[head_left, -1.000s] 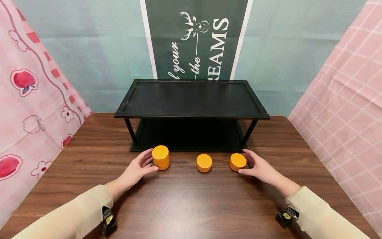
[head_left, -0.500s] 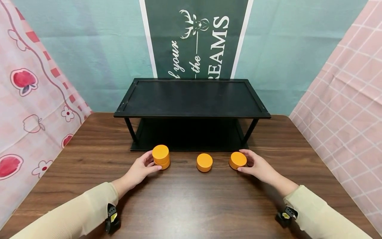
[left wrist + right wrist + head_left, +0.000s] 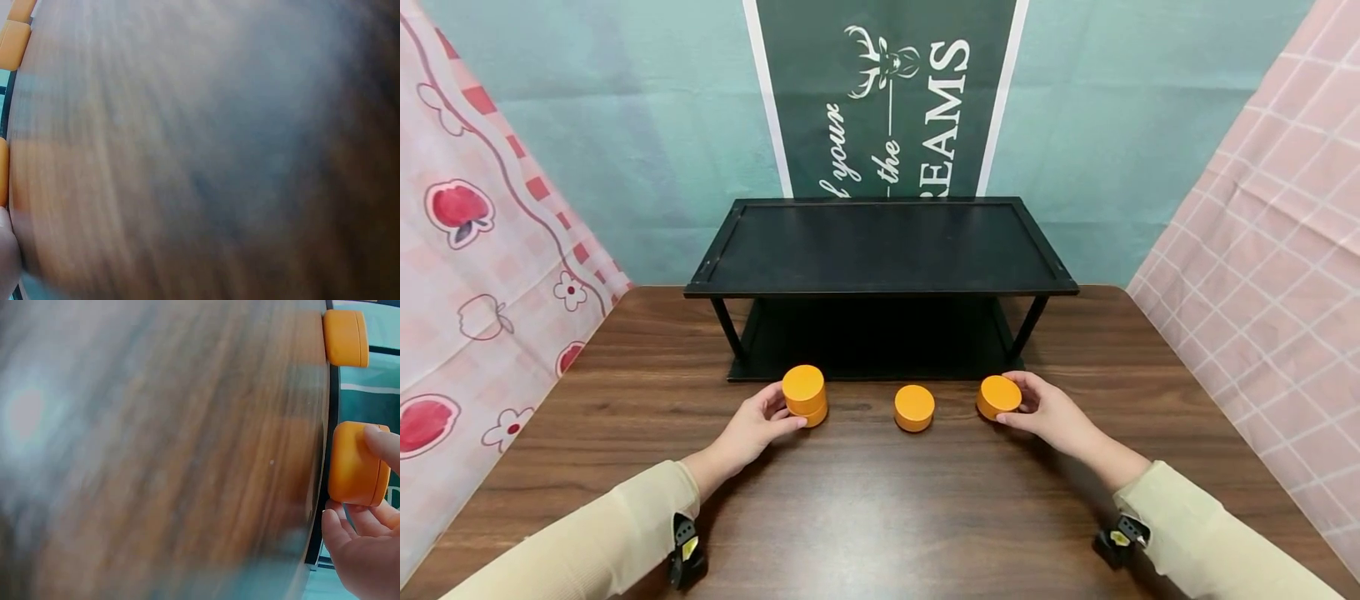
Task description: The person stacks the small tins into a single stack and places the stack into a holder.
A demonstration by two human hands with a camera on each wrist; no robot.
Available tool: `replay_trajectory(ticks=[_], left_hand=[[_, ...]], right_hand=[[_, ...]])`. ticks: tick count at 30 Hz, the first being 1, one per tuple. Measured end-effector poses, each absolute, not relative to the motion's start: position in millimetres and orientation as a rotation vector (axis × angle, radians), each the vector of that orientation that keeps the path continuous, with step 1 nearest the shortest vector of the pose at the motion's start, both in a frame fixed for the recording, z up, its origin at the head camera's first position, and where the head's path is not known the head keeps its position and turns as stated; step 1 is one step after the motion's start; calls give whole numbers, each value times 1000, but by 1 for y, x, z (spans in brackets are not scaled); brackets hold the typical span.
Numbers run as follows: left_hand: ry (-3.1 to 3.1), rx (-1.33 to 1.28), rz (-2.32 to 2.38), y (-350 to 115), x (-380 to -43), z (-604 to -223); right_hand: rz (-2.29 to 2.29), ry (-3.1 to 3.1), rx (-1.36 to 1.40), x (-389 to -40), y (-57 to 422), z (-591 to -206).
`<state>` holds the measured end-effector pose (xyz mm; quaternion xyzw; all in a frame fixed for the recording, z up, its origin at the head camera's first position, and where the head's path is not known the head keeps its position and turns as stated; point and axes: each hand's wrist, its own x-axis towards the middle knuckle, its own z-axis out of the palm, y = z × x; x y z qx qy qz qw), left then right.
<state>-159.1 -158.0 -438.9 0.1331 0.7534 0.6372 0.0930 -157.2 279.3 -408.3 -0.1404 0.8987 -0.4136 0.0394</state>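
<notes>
Head view: a black two-tier stand (image 3: 880, 250) occupies the rear of a wood-grain tabletop (image 3: 857, 508), with a teal cloth (image 3: 625, 133) hanging behind the stand. Before the stand's front left corner stands an orange two-box stack (image 3: 805, 393), one round box upon the other. The left hand (image 3: 756, 427) has its grip curled about the stack's outer side, the thumb against the lower box. Before the middle of the stand's front edge sits the centre orange box (image 3: 913, 408), well apart from both hands. Before the stand's front right corner is the right orange box (image 3: 998, 397), grasped by the right hand (image 3: 1047, 410); whether this box is raised cannot be told.

Left wrist view: the tabletop is blurred. At the margin, the thumb of the left hand meets a sliver of the stack in front of the stand; the grip's other fingers are out of frame.

Right wrist view: in front of the stand, the right orange box is pinched between thumb and fingers. The centre orange box shows a seam near its top.
</notes>
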Motion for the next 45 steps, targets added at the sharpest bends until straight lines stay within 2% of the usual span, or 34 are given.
replay_trajectory(ticks=[45], left_hand=[[2205,395,1916,-159,-159,-440]], right_hand=[[-1417,2853,-335,-155,267,-356]])
